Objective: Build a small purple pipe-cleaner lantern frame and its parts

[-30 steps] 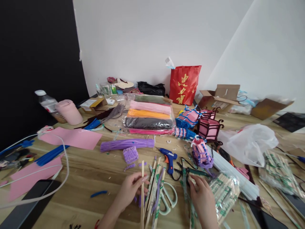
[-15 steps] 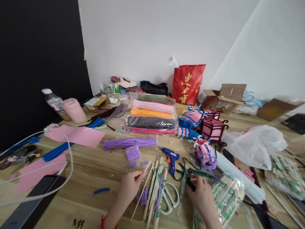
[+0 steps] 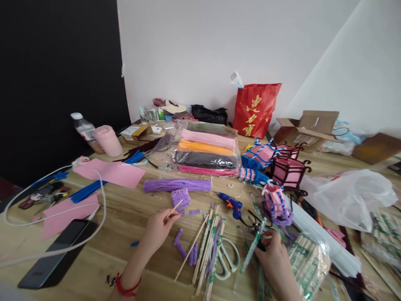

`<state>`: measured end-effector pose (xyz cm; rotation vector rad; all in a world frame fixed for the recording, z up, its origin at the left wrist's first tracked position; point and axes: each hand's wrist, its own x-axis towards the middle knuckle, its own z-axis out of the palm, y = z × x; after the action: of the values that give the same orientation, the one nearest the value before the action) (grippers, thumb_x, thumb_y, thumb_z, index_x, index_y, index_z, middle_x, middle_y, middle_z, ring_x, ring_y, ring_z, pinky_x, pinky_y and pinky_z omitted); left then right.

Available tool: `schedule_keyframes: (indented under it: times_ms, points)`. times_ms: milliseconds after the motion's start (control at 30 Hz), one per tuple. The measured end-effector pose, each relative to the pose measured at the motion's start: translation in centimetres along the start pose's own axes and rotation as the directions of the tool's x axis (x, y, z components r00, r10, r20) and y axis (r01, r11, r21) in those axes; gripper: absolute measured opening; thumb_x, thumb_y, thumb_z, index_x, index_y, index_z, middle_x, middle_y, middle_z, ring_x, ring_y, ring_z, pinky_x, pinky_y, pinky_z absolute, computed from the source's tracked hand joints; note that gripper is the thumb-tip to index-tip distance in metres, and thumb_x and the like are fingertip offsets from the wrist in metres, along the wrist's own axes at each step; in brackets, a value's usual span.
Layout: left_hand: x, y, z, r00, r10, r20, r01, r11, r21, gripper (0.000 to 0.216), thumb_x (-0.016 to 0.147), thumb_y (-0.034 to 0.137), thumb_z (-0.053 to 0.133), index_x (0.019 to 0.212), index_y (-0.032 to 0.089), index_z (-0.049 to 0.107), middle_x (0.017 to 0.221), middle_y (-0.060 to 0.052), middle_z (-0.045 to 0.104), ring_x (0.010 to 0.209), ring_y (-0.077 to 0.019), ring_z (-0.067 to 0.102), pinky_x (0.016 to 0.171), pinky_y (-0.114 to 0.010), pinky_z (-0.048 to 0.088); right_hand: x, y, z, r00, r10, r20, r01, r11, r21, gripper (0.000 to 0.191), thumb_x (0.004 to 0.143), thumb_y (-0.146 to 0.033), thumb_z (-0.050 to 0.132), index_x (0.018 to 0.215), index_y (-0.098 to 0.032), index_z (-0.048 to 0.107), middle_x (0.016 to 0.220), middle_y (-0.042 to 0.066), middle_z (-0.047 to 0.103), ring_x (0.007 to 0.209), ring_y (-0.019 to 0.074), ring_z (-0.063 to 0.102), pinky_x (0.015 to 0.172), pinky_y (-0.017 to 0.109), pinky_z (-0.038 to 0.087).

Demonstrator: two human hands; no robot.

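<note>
My left hand [image 3: 163, 221] pinches a short piece of wooden stick [image 3: 174, 209] above the table, close to a purple fuzzy woven square [image 3: 181, 198]. My right hand [image 3: 275, 253] is closed round a black tool [image 3: 260, 246], mostly hidden by the fingers. Beside that hand a clear-and-green plastic wrapper [image 3: 253, 246] slants upward. Between the hands lie several wooden chopsticks [image 3: 205, 246], some in wrappers, and white-handled scissors [image 3: 228, 259]. Short purple fuzzy pieces [image 3: 179, 247] lie left of the chopsticks. A blue glue gun [image 3: 231, 203] rests just beyond them.
A bundle of purple pipe cleaners [image 3: 177, 185] and a packet of coloured ones [image 3: 206, 152] lie farther back. Pink lantern-like crafts [image 3: 285, 171] stand at the right. A bag of wrapped chopsticks [image 3: 308, 263] lies near my right hand; a phone [image 3: 56, 255] lies left.
My left hand has lifted away from the chopsticks, now with a short stick piece in its fingers. A wrapper now stands up by my right hand. The whole view has shifted slightly.
</note>
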<state>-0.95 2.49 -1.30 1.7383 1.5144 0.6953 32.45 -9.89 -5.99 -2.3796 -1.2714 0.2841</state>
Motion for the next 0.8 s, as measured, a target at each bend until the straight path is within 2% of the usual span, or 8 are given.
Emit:
schedule_keyframes:
  times_ms: [100, 200, 333, 467, 567, 700, 800]
  points:
    - [-0.4, -0.7, 0.8, 0.993, -0.049, 0.104, 0.044, 0.998, 0.052, 0.016, 0.064, 0.036, 0.065, 0.066, 0.02, 0.064, 0.068, -0.003, 0.068, 0.069, -0.0216, 0.06, 0.064, -0.027, 0.041, 0.1, -0.5, -0.5, 0.993, 0.062, -0.099, -0.046, 0.988, 0.15, 0.041, 0.062, -0.034, 0.056, 0.097, -0.02, 0.041, 0.07, 0.001, 0.057, 0.068, 0.0256, 0.06, 0.059, 0.032, 0.045]
    - [-0.9, -1.2, 1.9, 0.982, -0.076, 0.175, 0.056, 0.992, 0.115, 0.01, 0.059, 0.027, 0.067, 0.062, 0.019, 0.061, 0.064, -0.001, 0.064, 0.068, -0.021, 0.058, 0.063, -0.027, 0.039, 0.4, -1.4, -1.2, 0.99, 0.098, -0.103, -0.08, 0.983, 0.166, 0.044, 0.064, -0.036, 0.054, 0.101, -0.018, 0.041, 0.072, 0.003, 0.058, 0.066, 0.0258, 0.061, 0.057, 0.032, 0.045]
    - [-1.3, -1.0, 2.1, 0.976, -0.018, 0.216, -0.003, 0.995, 0.095, 0.007, 0.064, 0.025, 0.063, 0.06, 0.019, 0.06, 0.068, -0.002, 0.062, 0.071, -0.0209, 0.057, 0.066, -0.027, 0.038, 1.1, -2.4, -2.6, 0.996, -0.009, -0.09, 0.015, 0.997, 0.075, 0.032, 0.068, -0.039, 0.05, 0.094, -0.02, 0.048, 0.076, 0.007, 0.063, 0.069, 0.0264, 0.062, 0.058, 0.032, 0.045]
    - [-1.5, 0.1, 1.1, 0.958, 0.026, 0.284, 0.012, 0.991, -0.133, 0.017, 0.076, 0.036, 0.053, 0.075, 0.02, 0.058, 0.074, -0.001, 0.063, 0.073, -0.0184, 0.056, 0.068, -0.026, 0.04, 1.8, -3.1, -4.2, 0.982, -0.136, -0.129, 0.122, 0.986, -0.11, 0.027, 0.07, -0.044, 0.046, 0.08, -0.021, 0.055, 0.075, 0.009, 0.065, 0.068, 0.0274, 0.062, 0.055, 0.032, 0.043]
    - [-1.6, 0.9, 0.7, 0.943, 0.054, 0.328, 0.058, 0.945, -0.321, 0.023, 0.083, 0.04, 0.045, 0.086, 0.02, 0.054, 0.078, 0.0, 0.064, 0.075, -0.0166, 0.055, 0.072, -0.026, 0.041, 2.2, -3.3, -5.3, 0.94, -0.299, -0.165, 0.263, 0.942, -0.206, 0.025, 0.075, -0.041, 0.044, 0.08, -0.021, 0.057, 0.08, 0.01, 0.063, 0.069, 0.026, 0.06, 0.055, 0.032, 0.043]
    - [-2.0, 1.5, 1.8, 0.975, 0.031, 0.218, 0.07, 0.895, -0.44, 0.031, 0.085, 0.045, 0.043, 0.098, 0.019, 0.054, 0.066, 0.003, 0.054, 0.063, -0.0135, 0.048, 0.064, -0.024, 0.04, 2.7, -2.6, -6.2, 0.831, -0.533, -0.156, 0.472, 0.826, -0.308, 0.016, 0.077, -0.029, 0.043, 0.073, -0.021, 0.056, 0.075, 0.01, 0.055, 0.07, 0.0262, 0.053, 0.062, 0.036, 0.044]
    - [-2.5, 1.8, 3.2, 0.984, -0.01, 0.178, 0.099, 0.86, -0.5, 0.036, 0.084, 0.049, 0.043, 0.101, 0.019, 0.053, 0.064, 0.004, 0.048, 0.059, -0.0123, 0.044, 0.058, -0.023, 0.038, 2.8, -2.1, -6.6, 0.791, -0.597, -0.131, 0.531, 0.778, -0.336, 0.016, 0.078, -0.026, 0.042, 0.07, -0.02, 0.054, 0.073, 0.01, 0.05, 0.067, 0.0252, 0.05, 0.061, 0.037, 0.044]
